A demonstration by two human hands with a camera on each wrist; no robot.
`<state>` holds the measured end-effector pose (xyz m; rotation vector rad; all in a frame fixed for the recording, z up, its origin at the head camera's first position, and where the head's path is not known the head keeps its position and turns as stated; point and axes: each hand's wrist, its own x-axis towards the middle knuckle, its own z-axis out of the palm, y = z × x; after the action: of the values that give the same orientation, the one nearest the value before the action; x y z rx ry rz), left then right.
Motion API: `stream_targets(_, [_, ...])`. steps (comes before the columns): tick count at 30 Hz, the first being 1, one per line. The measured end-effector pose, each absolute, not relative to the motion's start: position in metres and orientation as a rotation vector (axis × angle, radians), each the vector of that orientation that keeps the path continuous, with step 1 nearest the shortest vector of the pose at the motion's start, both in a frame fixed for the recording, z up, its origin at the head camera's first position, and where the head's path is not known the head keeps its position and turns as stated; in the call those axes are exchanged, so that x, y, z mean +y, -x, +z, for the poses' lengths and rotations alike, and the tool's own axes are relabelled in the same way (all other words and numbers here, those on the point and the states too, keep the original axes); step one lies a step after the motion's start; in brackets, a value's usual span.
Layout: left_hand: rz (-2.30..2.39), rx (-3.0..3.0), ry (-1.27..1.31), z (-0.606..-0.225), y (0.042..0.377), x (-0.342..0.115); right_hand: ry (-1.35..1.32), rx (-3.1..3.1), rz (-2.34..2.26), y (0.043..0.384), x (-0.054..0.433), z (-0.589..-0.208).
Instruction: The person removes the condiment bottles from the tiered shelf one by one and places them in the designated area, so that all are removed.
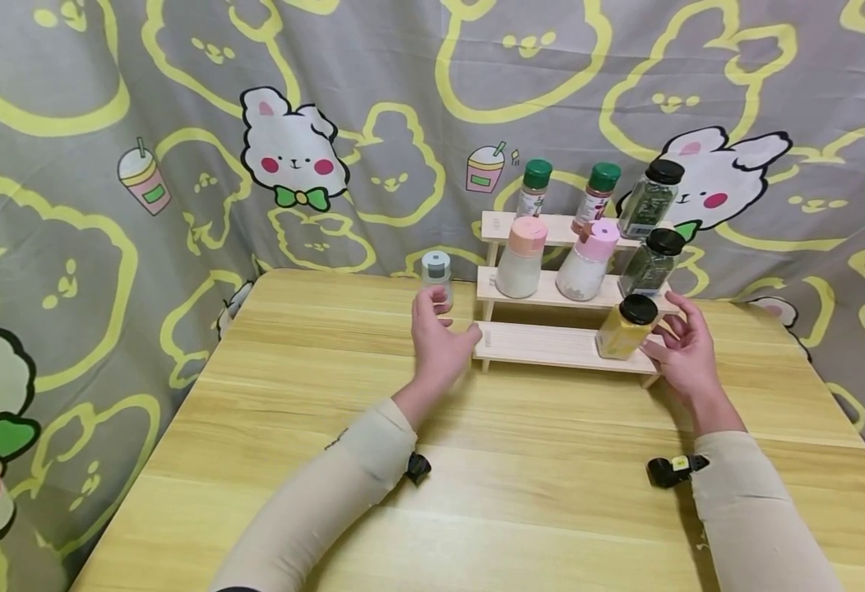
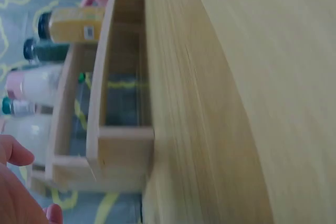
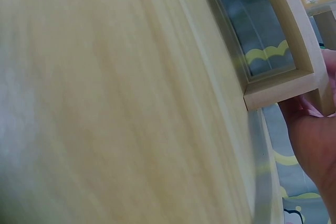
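Note:
A three-tier wooden spice rack (image 1: pixel 536 339) stands on the table near the curtain. My right hand (image 1: pixel 687 353) grips its right end, thumb at the bottom shelf; in the right wrist view the wooden end frame (image 3: pixel 281 90) partly hides the fingers. At the rack's left end is my left hand (image 1: pixel 440 341), fingers loosely bent and thumb by the bottom shelf's edge. A grey-capped shaker (image 1: pixel 436 267) stands just behind that hand, partly covered by it. On the bottom shelf, at the right, sits a yellow jar with a black lid (image 1: pixel 626 329).
The middle shelf bears a pink-capped shaker (image 1: pixel 520 263), a lilac-capped shaker (image 1: pixel 586 263) and a black-lidded herb jar (image 1: pixel 649 265). Two green-capped bottles (image 1: pixel 534 189) and another herb jar (image 1: pixel 649 201) line the top. A patterned curtain (image 1: pixel 388 49) hangs behind the wooden table (image 1: pixel 521 510).

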<state>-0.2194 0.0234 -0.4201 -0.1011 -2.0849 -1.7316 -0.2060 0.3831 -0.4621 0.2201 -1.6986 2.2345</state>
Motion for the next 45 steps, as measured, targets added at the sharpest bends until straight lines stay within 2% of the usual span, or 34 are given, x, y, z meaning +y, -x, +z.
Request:
stream_targets(17, [-1.768,-2.181,0.3,-0.42,0.2,0.087,-0.239,-1.685,2.262,0.206,0.384,-0.462])
stream_targets(33, [-1.806,-2.194,0.488,-0.436,0.198,0.144,-0.227,-1.695,2.257,0.208,0.386,-0.466])
stream_targets(45, [-1.609,-2.314,0.513,-0.438,0.201,0.176,-0.206,-1.718,2.242,0.207,0.385,-0.462])
